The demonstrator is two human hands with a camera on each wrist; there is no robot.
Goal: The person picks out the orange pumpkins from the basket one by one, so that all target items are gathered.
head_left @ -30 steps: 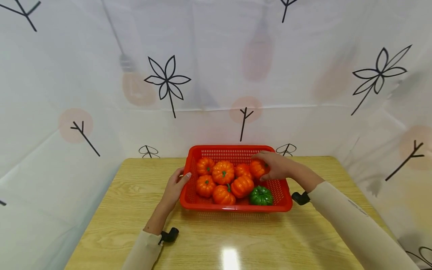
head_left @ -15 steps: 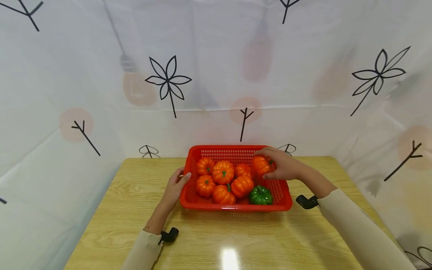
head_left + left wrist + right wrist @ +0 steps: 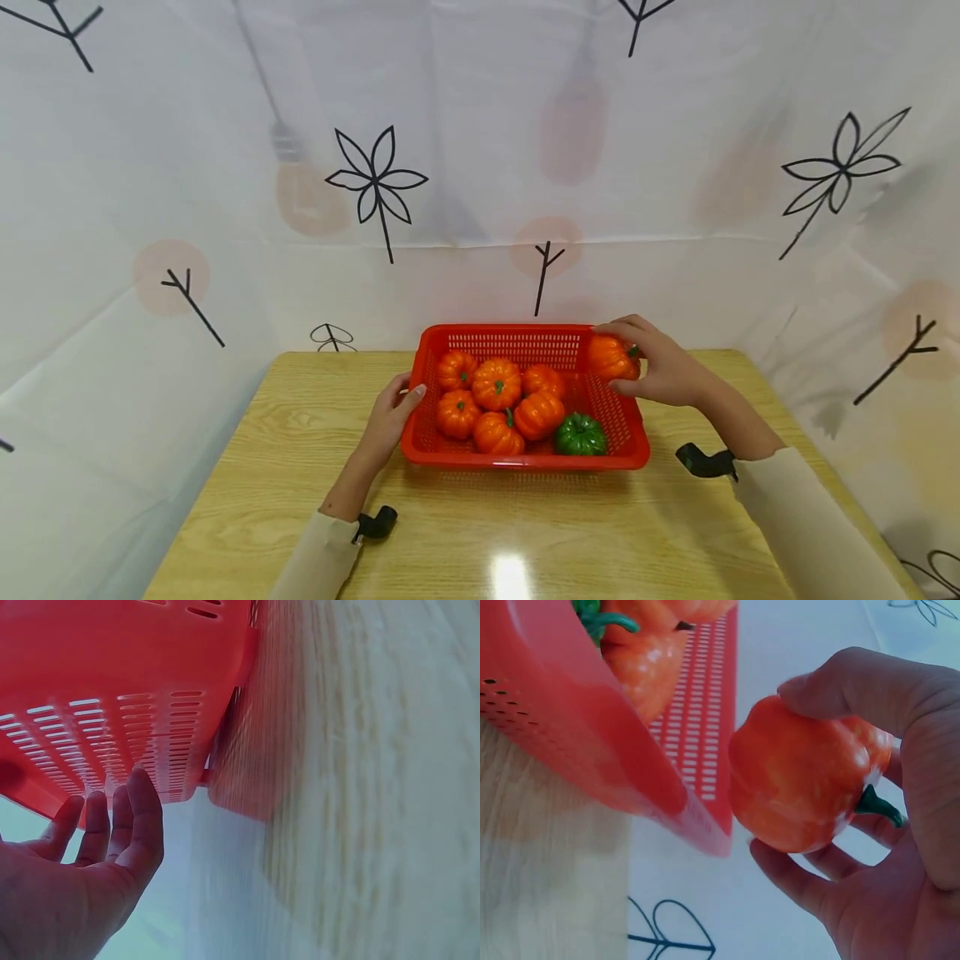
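A red plastic basket [image 3: 525, 461] holds several small glossy orange pumpkins [image 3: 496, 382] and one green ribbed pumpkin [image 3: 581, 434] at its front right. My right hand [image 3: 660, 364] holds an orange pumpkin [image 3: 799, 780] with a green stem, thumb on one side and fingers on the other. That pumpkin is over the basket's right back corner in the head view. At the basket's left side, my left hand [image 3: 392, 412] grips the rim, its thumb over the edge. In the left wrist view, the left fingers [image 3: 142, 817] lie along the slotted outer wall.
The basket stands on a light wooden table [image 3: 315, 417], near its back edge. Behind and to both sides hangs a white cloth [image 3: 480, 283] with plant drawings. Each wrist wears a black camera mount, as on the left wrist [image 3: 377, 523].
My right hand has lifted the orange pumpkin from the back right of the basket and moved it rightward to the right rim. My left hand has stayed at the left rim.
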